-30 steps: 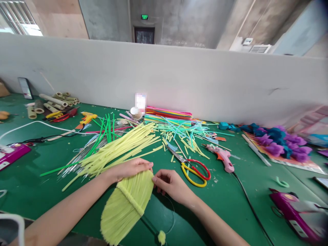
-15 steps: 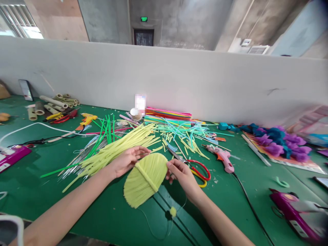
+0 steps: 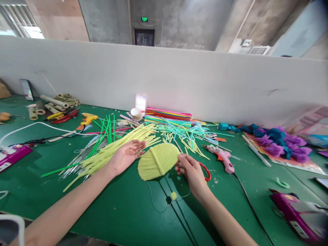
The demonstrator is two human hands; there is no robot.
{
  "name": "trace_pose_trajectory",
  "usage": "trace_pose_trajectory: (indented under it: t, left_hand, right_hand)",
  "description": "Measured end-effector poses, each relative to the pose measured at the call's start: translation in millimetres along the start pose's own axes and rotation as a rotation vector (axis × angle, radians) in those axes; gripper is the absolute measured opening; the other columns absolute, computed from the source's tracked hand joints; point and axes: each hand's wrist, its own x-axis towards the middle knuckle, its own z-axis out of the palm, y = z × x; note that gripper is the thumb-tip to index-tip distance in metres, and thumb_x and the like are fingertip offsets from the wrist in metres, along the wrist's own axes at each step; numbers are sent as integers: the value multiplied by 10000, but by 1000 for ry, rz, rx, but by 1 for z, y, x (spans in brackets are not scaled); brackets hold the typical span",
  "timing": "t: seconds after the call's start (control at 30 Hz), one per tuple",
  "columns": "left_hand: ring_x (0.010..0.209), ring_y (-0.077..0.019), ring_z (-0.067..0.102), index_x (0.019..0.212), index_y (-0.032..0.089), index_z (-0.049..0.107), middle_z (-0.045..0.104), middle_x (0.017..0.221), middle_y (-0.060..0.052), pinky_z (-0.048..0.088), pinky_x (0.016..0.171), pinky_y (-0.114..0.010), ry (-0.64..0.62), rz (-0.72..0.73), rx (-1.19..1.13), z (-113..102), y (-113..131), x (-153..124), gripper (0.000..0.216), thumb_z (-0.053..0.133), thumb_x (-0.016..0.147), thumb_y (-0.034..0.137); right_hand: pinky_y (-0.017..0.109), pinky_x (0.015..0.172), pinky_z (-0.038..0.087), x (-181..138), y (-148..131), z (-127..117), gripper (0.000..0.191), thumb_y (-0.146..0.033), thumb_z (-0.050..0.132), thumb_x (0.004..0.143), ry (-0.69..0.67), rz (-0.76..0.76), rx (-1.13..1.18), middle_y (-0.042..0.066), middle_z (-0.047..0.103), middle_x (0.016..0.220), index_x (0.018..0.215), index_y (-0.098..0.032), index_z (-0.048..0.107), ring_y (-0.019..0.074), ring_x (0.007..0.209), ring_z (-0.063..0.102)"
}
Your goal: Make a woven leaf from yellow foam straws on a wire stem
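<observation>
A yellow leaf-shaped fan of pipe cleaners (image 3: pixel 158 161) with a central rib is held over the green table. My right hand (image 3: pixel 191 172) pinches its right edge, fingers closed. My left hand (image 3: pixel 126 155) lies palm up at its left edge, fingers spread, touching or just beside it. A thin wire with a small yellow pom-pom (image 3: pixel 173 195) hangs below the fan. Red and yellow scissors (image 3: pixel 205 171) lie partly hidden behind my right hand.
Loose yellow pipe cleaners (image 3: pixel 112 152) and green ones (image 3: pixel 104 133) lie left. A pink glue gun (image 3: pixel 222 157) with a black cord sits right; a yellow glue gun (image 3: pixel 87 119) far left. Purple and blue flowers (image 3: pixel 279 140) lie far right. A grey wall (image 3: pixel 179 85) bounds the table.
The yellow fan moved up and away from me, toward the right, with both hands following. My left hand opened from covering the fan's top to lying palm up beside it.
</observation>
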Motion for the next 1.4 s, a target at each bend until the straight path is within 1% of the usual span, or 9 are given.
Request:
trace_pose_trajectory:
  t: [0.1, 0.27, 0.4, 0.5, 0.57, 0.67, 0.93, 1.1, 1.4]
  left_hand:
    - [1084, -232, 637, 921, 144, 680, 701, 1144, -125, 522, 890, -348, 2, -12, 69, 2, -1, 0, 109, 601, 860, 189]
    - [767, -145, 620, 924, 144, 686, 673, 895, -65, 477, 607, -217, -67, -26, 334, 3, -5, -5, 273, 546, 943, 378]
    - [844, -195, 646, 1015, 143, 670, 672, 989, -110, 502, 685, -279, -273, -158, 354, 13, -5, -12, 420, 443, 973, 493]
    - [1104, -291, 607, 1207, 162, 608, 612, 1253, -174, 494, 857, -388, -429, -186, 316, 21, -10, -17, 521, 419, 952, 576]
    - [1195, -321, 560, 1315, 187, 538, 562, 1344, -185, 462, 924, -434, -483, -180, 283, 25, -15, -19, 604, 454, 913, 630]
    - [1220, -322, 542, 1367, 223, 484, 549, 1368, -175, 445, 946, -449, -493, -139, 264, 26, -22, -21, 669, 517, 863, 663]
    - [1148, -267, 571, 1311, 219, 562, 579, 1344, -146, 484, 875, -363, -238, -10, 305, 21, -17, -16, 561, 478, 916, 608]
    - [1155, -286, 613, 1234, 199, 617, 642, 1294, -135, 500, 930, -405, -162, -43, 249, 23, -11, -14, 414, 576, 921, 468]
    - [842, -218, 744, 991, 78, 684, 772, 926, -152, 599, 823, -329, 128, 63, 231, 14, -8, -4, 181, 536, 943, 168]
  right_hand:
    - [208, 522, 476, -1, -4, 0, 345, -495, 771, 735, 34, -17, 39, -17, 613, 667, 765, -191, 612, 121, 584, 605]
    - [209, 625, 549, 2, -12, -5, 295, -444, 776, 760, 98, -85, 65, -4, 660, 731, 813, -193, 631, 132, 663, 686]
    - [299, 806, 581, -5, -32, -3, 202, -396, 739, 817, 120, -309, -30, 23, 712, 839, 894, -226, 663, 188, 834, 719]
    - [404, 1037, 481, -20, -42, 10, 275, -344, 725, 836, -127, -436, -130, 69, 692, 1189, 1088, -273, 644, 252, 1169, 623]
    - [435, 1124, 388, -31, -40, 20, 413, -341, 686, 867, -342, -435, -193, 58, 558, 1408, 1262, -318, 567, 257, 1322, 501]
    - [453, 1167, 313, -42, -28, 30, 446, -303, 622, 908, -496, -454, -390, 55, 371, 1555, 1344, -309, 524, 265, 1433, 338]
    - [477, 1212, 105, -42, -2, 29, 838, -394, 591, 926, -539, -482, -598, -29, -67, 1640, 1555, -358, 39, 236, 1495, -60]
    - [481, 1214, 104, -32, 11, 25, 751, -429, 525, 959, -499, -449, -680, 8, 34, 1646, 1558, -334, 84, 226, 1505, 29]
    - [501, 1209, 157, -5, 28, 9, 604, -481, 496, 955, -68, -438, -749, 99, 165, 1628, 1485, -242, 333, 245, 1500, 128]
